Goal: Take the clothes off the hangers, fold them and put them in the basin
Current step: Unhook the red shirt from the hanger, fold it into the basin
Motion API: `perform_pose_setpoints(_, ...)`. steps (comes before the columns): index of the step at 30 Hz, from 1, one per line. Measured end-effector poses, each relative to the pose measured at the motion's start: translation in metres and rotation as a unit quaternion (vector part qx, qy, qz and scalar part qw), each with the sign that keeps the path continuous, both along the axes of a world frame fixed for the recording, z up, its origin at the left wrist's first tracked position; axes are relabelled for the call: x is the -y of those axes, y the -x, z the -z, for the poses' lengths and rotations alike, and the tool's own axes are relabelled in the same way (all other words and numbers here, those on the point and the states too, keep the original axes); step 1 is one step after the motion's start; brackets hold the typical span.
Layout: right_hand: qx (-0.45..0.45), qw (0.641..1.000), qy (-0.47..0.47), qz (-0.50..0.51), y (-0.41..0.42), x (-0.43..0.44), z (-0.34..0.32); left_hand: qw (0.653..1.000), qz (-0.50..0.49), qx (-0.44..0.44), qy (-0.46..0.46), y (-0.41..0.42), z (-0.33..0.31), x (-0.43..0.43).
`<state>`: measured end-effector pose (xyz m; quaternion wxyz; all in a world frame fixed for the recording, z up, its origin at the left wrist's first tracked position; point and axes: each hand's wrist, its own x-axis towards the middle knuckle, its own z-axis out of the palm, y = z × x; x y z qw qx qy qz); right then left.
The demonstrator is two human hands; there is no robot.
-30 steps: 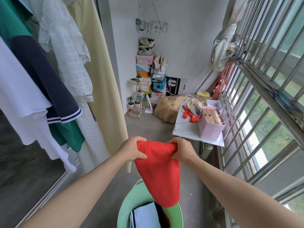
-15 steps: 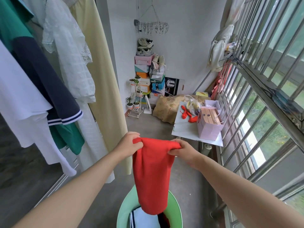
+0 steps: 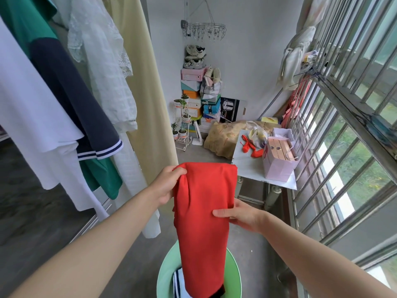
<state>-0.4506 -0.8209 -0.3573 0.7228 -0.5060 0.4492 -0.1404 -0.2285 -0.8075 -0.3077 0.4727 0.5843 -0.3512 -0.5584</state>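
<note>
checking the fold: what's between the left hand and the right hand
The red garment hangs between them: left hand grips its top corner, right hand pinches its side edge lower down, seen in the head view.

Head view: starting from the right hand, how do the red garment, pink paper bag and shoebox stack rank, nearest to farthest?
1. Red garment, held in the right hand itself.
2. Pink paper bag, on the table ahead, to the right.
3. Shoebox stack, farthest back, in the corner.

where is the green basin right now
In the head view, the green basin sits at bottom centre on the floor, directly below the hanging red garment.
</note>
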Motion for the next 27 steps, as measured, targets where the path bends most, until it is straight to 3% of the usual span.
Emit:
perform_pose_setpoints(5, 0.032, 0.997, -0.031, 0.058, -0.005, 0.000, 0.000, 0.998, -0.049, -0.041, -0.023, -0.005, 0.002, 0.003)
perform_pose_setpoints(10, 0.084, 0.988, -0.057, 0.118, -0.014, 0.004, -0.012, 0.964, -0.085, -0.252, -0.012, -0.014, 0.000, 0.003)
perform_pose_setpoints(11, 0.079, 0.986, -0.056, 0.132, -0.016, 0.006, -0.012, 0.962, -0.084, -0.260, -0.008, -0.016, 0.005, 0.005)
perform_pose_setpoints(15, 0.067, 0.979, -0.068, 0.181, -0.021, 0.011, -0.014, 0.990, 0.049, -0.092, -0.099, -0.006, 0.034, -0.006)
perform_pose_setpoints(20, 0.071, 0.979, -0.074, 0.176, -0.017, 0.013, -0.017, 0.977, 0.105, -0.150, -0.109, 0.015, 0.034, -0.024)
perform_pose_setpoints(27, 0.045, 0.991, -0.003, 0.129, -0.010, 0.008, -0.014, 0.995, 0.057, -0.076, -0.019, 0.018, 0.044, -0.027)
